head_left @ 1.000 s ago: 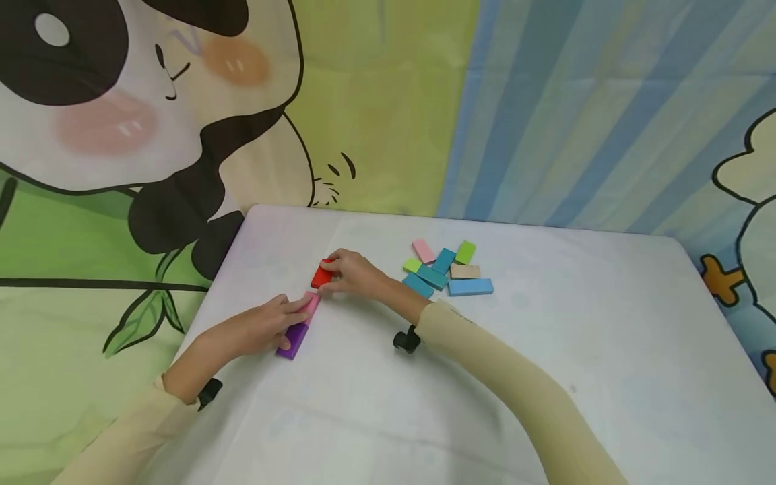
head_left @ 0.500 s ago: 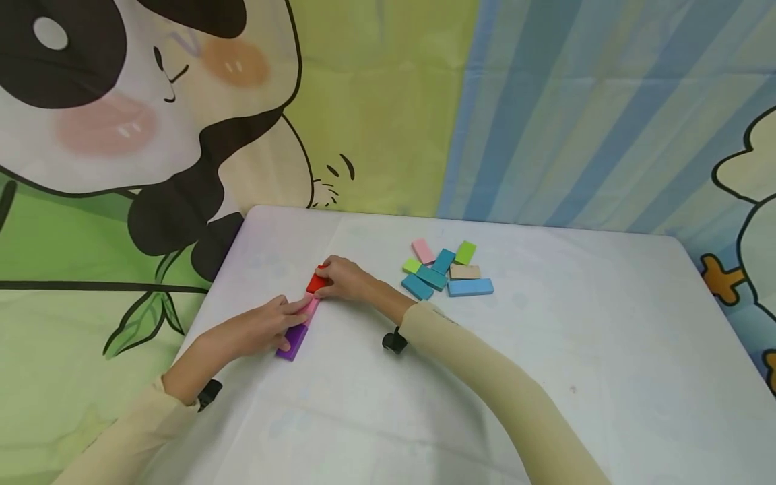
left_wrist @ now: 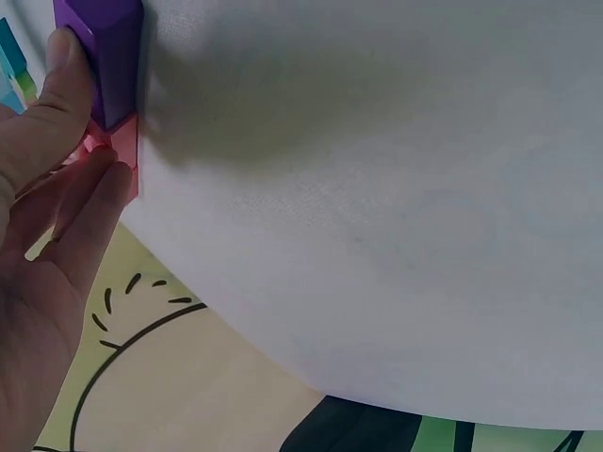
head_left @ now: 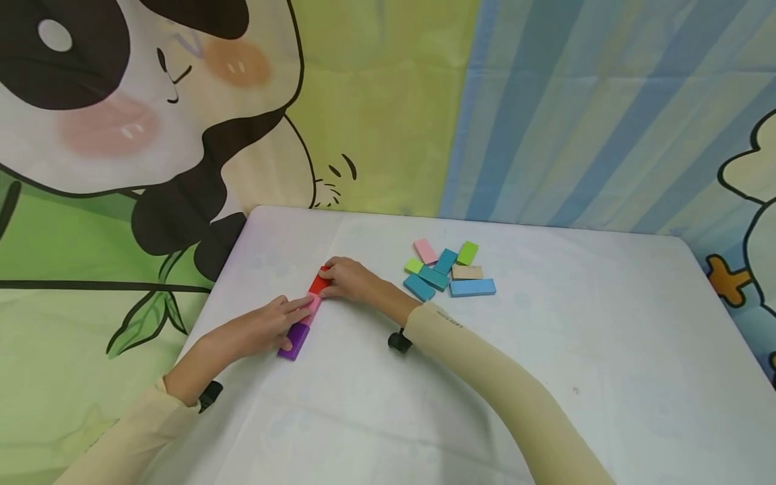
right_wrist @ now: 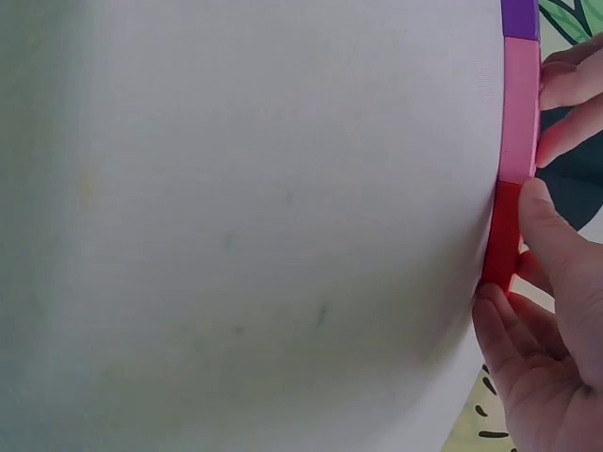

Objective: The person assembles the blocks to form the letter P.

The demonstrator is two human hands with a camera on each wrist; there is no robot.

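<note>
1. Red block (right_wrist: pixel 502 231) lies on the white table (head_left: pixel 515 384), at the far end of a row with the pink block (right_wrist: pixel 521 113) and the purple block (head_left: pixel 298 340).
2. Right hand (head_left: pixel 351 279) pinches it between thumb and fingers; left hand (head_left: pixel 261 329) has fingers rather straight, touching the pink block.
3. Right wrist view shows the seam between red and pink, end to end. Left wrist view shows more clearly the left thumb against the purple block. Only the head view shows all the loose blocks (head_left: pixel 433 278).
4. One second ago, a small gap separated red from pink; now they touch.
</note>
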